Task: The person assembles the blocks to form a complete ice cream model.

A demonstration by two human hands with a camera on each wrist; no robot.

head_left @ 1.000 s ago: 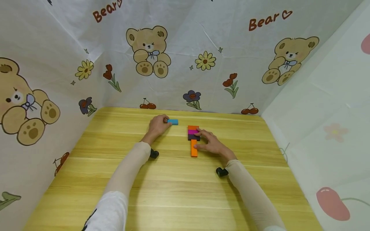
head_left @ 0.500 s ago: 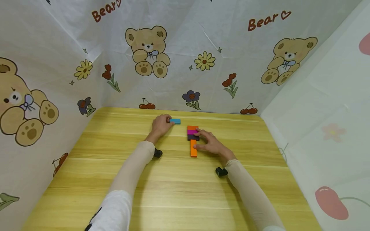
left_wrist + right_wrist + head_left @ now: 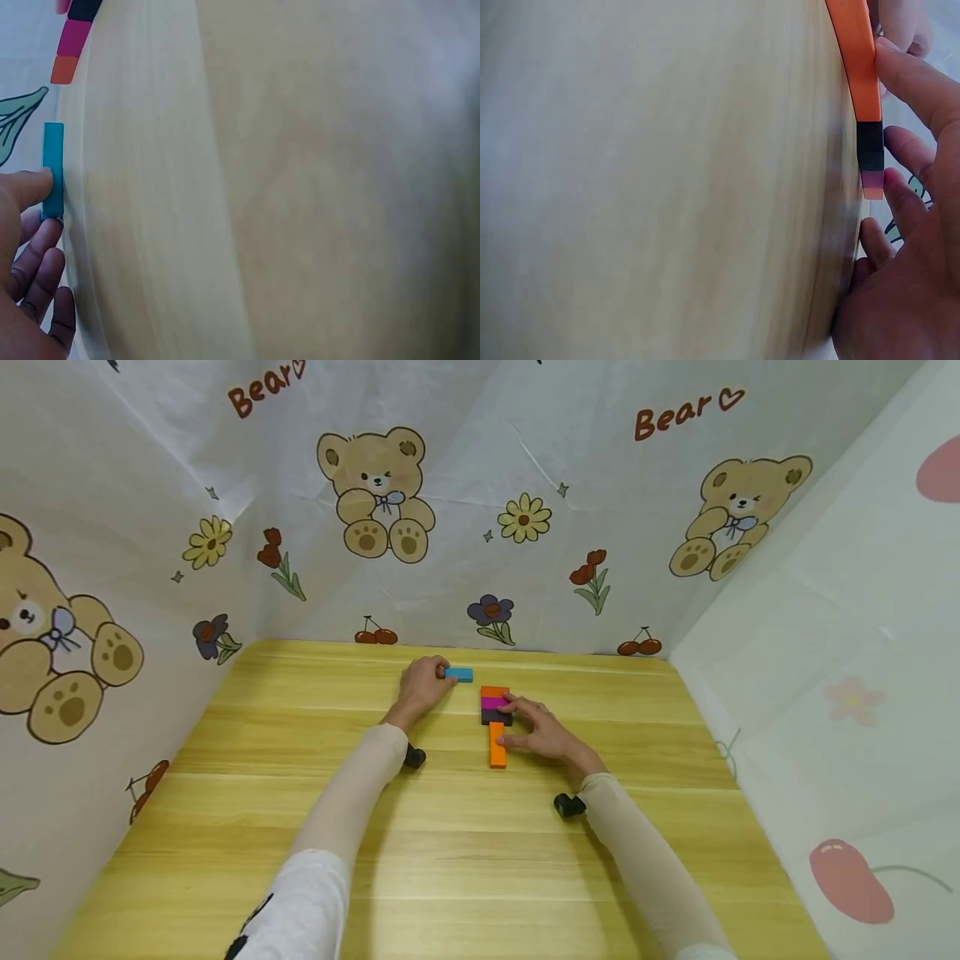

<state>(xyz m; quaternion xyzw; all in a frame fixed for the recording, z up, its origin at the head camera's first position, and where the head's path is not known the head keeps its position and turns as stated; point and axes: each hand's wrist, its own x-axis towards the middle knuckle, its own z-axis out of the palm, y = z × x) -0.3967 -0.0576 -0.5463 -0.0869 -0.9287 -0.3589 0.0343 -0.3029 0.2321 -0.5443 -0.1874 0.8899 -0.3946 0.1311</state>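
My left hand (image 3: 423, 685) pinches the left end of a blue block (image 3: 460, 675) near the back of the table. In the left wrist view the thumb lies on the blue block (image 3: 53, 161), the fingertips at its lower end. To the right, an orange block (image 3: 495, 692), a magenta block (image 3: 491, 702) and a dark block (image 3: 495, 717) lie side by side, touching. A second orange block (image 3: 497, 747) extends lengthwise from the dark one toward me. My right hand (image 3: 543, 731) touches this row with spread fingers, its thumb against the lengthwise orange block (image 3: 861, 67).
The blocks lie on a wood-grain table (image 3: 465, 860). A white cloth with printed bears (image 3: 386, 497) stands behind and at the left; a pale printed sheet (image 3: 847, 610) borders the right. Black wrist devices (image 3: 570, 806) sit under both forearms.
My left hand has slid the blue block a little to the right, closer to the row. The right hand stays on the blocks. The head view has turned slightly right.
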